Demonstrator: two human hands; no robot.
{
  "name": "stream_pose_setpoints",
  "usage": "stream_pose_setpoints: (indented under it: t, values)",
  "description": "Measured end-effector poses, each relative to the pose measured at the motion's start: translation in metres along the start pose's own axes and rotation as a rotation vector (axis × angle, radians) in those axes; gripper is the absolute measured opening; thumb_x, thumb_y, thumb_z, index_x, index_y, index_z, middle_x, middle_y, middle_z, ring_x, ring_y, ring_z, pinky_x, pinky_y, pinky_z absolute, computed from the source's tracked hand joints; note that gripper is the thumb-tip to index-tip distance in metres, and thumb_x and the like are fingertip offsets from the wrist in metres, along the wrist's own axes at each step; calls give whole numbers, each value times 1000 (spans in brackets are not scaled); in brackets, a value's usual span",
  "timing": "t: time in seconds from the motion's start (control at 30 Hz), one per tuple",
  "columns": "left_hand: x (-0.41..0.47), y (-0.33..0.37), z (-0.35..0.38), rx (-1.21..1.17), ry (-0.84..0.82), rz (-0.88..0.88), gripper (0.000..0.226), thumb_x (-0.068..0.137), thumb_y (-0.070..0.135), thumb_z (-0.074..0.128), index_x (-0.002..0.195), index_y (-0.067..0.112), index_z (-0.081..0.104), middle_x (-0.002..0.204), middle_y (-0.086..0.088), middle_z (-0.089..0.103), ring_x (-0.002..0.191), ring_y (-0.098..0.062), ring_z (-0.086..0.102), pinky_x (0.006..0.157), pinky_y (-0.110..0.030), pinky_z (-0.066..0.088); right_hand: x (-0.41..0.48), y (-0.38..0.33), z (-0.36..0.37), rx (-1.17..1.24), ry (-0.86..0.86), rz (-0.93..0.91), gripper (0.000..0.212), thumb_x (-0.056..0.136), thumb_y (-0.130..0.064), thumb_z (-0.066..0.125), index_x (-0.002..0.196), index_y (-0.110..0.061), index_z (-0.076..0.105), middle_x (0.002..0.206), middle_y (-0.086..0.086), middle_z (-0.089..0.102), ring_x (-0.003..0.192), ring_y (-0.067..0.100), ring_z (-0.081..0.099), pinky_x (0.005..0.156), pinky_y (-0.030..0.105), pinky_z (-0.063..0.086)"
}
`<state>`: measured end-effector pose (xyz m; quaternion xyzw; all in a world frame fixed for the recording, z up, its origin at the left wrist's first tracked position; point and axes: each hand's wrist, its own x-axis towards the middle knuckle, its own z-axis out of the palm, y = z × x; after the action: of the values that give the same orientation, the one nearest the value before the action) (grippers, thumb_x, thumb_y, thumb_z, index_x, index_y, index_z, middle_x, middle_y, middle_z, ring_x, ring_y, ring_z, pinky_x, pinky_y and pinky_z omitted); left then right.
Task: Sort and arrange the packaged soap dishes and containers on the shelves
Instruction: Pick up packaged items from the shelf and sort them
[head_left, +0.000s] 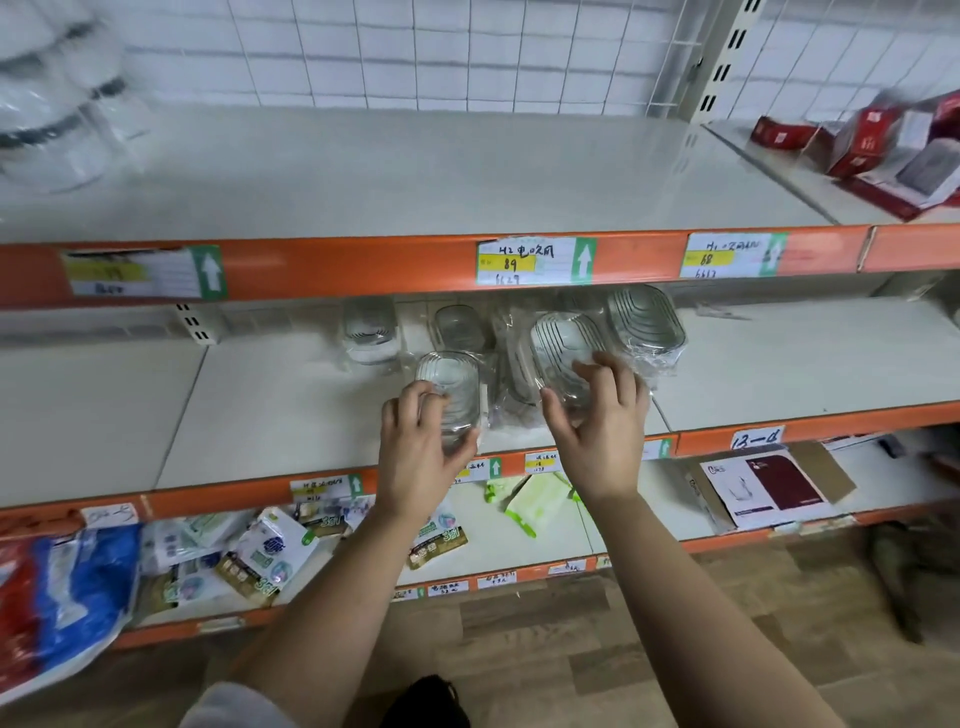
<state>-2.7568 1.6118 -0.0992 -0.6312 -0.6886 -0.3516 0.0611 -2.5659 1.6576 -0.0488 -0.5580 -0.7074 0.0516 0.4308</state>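
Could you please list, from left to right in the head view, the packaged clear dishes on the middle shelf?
Small container at the back → dish under the left hand → small dish behind it → ribbed dish under the right hand → ribbed dish furthest right.

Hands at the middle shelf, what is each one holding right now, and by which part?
Left hand grips the near end of a small wrapped soap dish. Right hand grips the near end of a larger wrapped soap dish, fingers over its rim.
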Motion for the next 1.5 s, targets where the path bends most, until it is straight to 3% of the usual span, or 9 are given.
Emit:
stream_pose_setpoints:
  t: [0.13,0.33,0.6,0.73,0.9,1.07,1.27,1.4,1.5]
  values:
    - [-27,16,-32,8,-17,-5,49,84,47,55,103,3,63,116,-17,55,101,-34,52,85,-41,48,-22,-12,-33,-5,-37,14,34,82,-24,76,107,-4,63,124,14,57,113,41,49,96,33,30]
    - [-57,44,-90,-21,-6,2,48,86,48,55,108,6,62,121,-12,52,109,-30,49,91,-39,45,-41,-32,-96,13,-52,17,46,86,-43,53,109,-4,61,124,13,56,113,39,48,97,36,32]
    - [-55,74,-170,-45,114,41,46,87,44,60,110,4,62,122,-12,51,112,-30,49,96,-35,42,-38,-76,-155,92,-17,-34,43,84,-38,55,110,-4,60,123,12,55,113,36,47,98,44,39]
    - [-37,76,-203,-29,216,72,46,87,42,61,111,3,60,125,-11,47,114,-30,46,98,-32,38,-24,-98,-169,149,-8,-85,41,85,-36,57,111,-5,58,124,12,53,116,33,46,99,40,37]
    - [5,64,-233,37,288,95,44,87,39,61,110,2,60,123,-15,50,113,-32,47,97,-34,38,7,-120,-166,167,-20,-110,41,85,-36,59,116,-8,57,125,9,53,114,29,45,95,36,37]
    - [45,34,-253,71,187,33,52,89,44,53,114,-1,61,125,-20,53,115,-36,50,98,-43,40,40,-137,-146,123,-106,-128,43,85,-36,61,120,-10,56,123,9,53,113,32,48,92,30,34]
    - [86,-5,-271,73,35,-49,60,88,43,37,125,2,61,135,-20,54,125,-43,46,109,-49,34,79,-158,-107,90,-163,-170,33,85,-26,72,114,-10,66,119,15,48,114,34,47,99,37,41]
    - [114,-26,-279,92,12,-152,61,82,37,28,128,14,62,135,-6,59,136,-37,34,110,-48,30,101,-174,-85,25,-162,-197,33,85,-28,60,112,-12,71,112,16,57,113,39,46,103,39,33]
    - [133,-39,-281,76,-12,-166,60,79,35,28,120,10,64,122,-11,65,124,-34,45,104,-45,36,117,-182,-65,-100,-234,-141,33,88,-18,55,118,-21,69,125,7,61,127,38,44,111,45,27]
